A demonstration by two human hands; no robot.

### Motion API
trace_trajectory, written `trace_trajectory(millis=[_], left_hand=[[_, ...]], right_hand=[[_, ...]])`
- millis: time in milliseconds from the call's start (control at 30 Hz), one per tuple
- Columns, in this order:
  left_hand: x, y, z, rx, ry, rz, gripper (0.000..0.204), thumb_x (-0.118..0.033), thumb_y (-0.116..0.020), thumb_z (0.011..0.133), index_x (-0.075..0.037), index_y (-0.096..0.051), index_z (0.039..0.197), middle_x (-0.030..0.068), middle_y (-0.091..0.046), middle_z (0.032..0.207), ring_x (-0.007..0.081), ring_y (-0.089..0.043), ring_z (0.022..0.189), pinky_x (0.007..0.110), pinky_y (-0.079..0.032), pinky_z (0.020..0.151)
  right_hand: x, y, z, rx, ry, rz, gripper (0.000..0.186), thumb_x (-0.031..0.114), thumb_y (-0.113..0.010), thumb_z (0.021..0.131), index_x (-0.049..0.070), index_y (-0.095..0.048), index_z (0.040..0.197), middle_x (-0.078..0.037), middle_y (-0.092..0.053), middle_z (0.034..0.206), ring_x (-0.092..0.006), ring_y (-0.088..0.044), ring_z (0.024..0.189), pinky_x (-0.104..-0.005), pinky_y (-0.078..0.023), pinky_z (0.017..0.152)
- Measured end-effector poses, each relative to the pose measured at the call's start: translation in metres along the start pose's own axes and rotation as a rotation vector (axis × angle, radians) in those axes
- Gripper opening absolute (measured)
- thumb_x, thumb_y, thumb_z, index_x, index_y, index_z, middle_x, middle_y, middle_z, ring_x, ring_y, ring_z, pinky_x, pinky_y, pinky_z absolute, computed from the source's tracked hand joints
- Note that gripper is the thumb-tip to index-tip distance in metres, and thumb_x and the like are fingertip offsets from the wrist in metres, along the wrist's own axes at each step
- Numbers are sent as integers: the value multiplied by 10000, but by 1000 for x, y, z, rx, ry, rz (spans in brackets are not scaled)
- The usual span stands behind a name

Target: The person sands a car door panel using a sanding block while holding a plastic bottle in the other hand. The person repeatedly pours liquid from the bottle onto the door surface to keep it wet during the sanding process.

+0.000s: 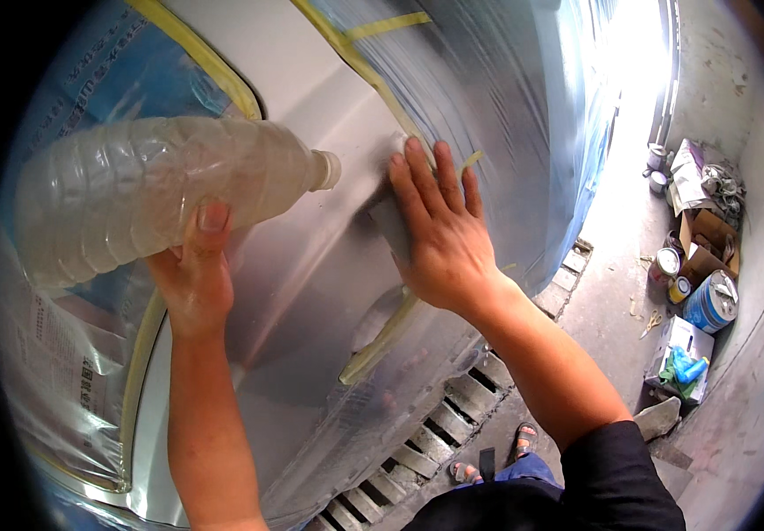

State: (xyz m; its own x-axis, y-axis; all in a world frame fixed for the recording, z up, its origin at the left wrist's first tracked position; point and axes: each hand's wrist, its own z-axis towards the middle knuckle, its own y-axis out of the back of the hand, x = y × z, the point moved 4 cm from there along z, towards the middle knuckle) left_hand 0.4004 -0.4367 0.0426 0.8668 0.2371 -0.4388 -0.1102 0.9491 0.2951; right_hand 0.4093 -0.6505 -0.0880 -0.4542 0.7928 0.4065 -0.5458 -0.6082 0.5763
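A large ribbed clear plastic bottle [156,190], clouded by its contents, is gripped in my left hand [194,274], thumb on the near side. It lies nearly level, its open-looking neck pointing right above the bare, wet-looking car body panel [298,292]. My right hand [442,232] presses a grey sheet that looks like sandpaper [389,226] against the panel, fingers stretched along the surface and thumb hidden. Just beyond those fingertips runs yellow masking tape [373,75], edging clear plastic masking film [506,115].
Taped film also covers the window area [108,71] at left. Below the car runs a slotted drain cover [417,460], close to my sandalled feet [524,440]. Along the right wall stand paint cans [665,264], a blue-and-white drum [711,301] and cardboard boxes [709,239].
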Motion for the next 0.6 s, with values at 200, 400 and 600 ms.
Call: trace_trajectory(millis=[200,400,600], left_hand=[[-1,-2,-1,1,70,-34,612,-179,-610,932,-53,-281,1432,142,-400,1399,298,-434,1272,469,-376,1072],[4,3,-4,-13,87,-33,586,-170,-592,941,-48,-290,1429,148,-406,1398,306,-434,1276,479,-372,1072],[0,2,-2,13,0,-1,574,-174,-580,948,-49,-291,1427,143,-382,1415,303,-417,1288,479,-356,1077]], right_hand=[[32,-9,-3,17,21,63,715,188,-556,807,28,-304,1457,-131,-241,1552,-338,-154,1452,-555,-116,1154],[35,-10,-13,48,173,12,620,159,-478,840,93,-362,1446,-72,-291,1540,-312,-170,1451,-569,-115,1151],[3,-1,1,66,261,-36,611,188,-482,872,213,-345,1467,32,-279,1549,-275,-125,1463,-555,-65,1168]])
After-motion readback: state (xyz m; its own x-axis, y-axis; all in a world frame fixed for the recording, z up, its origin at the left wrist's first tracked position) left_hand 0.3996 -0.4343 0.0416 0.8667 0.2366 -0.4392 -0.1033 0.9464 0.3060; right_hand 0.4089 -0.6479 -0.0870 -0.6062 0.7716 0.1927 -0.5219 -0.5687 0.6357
